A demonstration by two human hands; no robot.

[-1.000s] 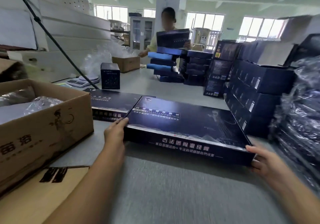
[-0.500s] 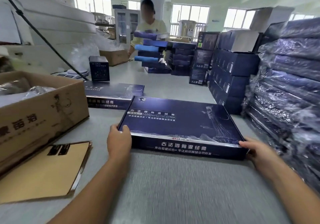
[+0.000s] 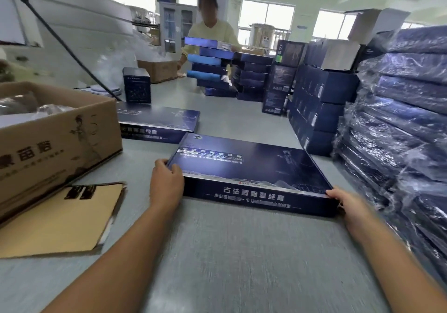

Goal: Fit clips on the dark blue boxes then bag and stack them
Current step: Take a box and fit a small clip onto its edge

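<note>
A flat dark blue box (image 3: 251, 167) with white print lies on the grey table (image 3: 242, 252) in front of me. My left hand (image 3: 166, 185) grips its near left corner, fingers curled over the top edge. My right hand (image 3: 348, 204) holds the near right corner, fingers on the top edge. A second flat dark blue box (image 3: 159, 121) lies behind it to the left. A stack of boxes wrapped in clear plastic bags (image 3: 399, 124) rises at the right. No clip is visible.
An open brown carton (image 3: 60, 133) with plastic-wrapped contents stands at the left, a flat cardboard sheet (image 3: 60, 218) before it. A small dark cube box (image 3: 137, 85) and a scale sit behind. Unbagged blue boxes (image 3: 319, 104) are stacked at the back; a person (image 3: 210, 29) handles another stack (image 3: 212, 68).
The box has slid toward me across the table with both hands on its near corners. The view has tilted down and right, showing more of the bagged stack.
</note>
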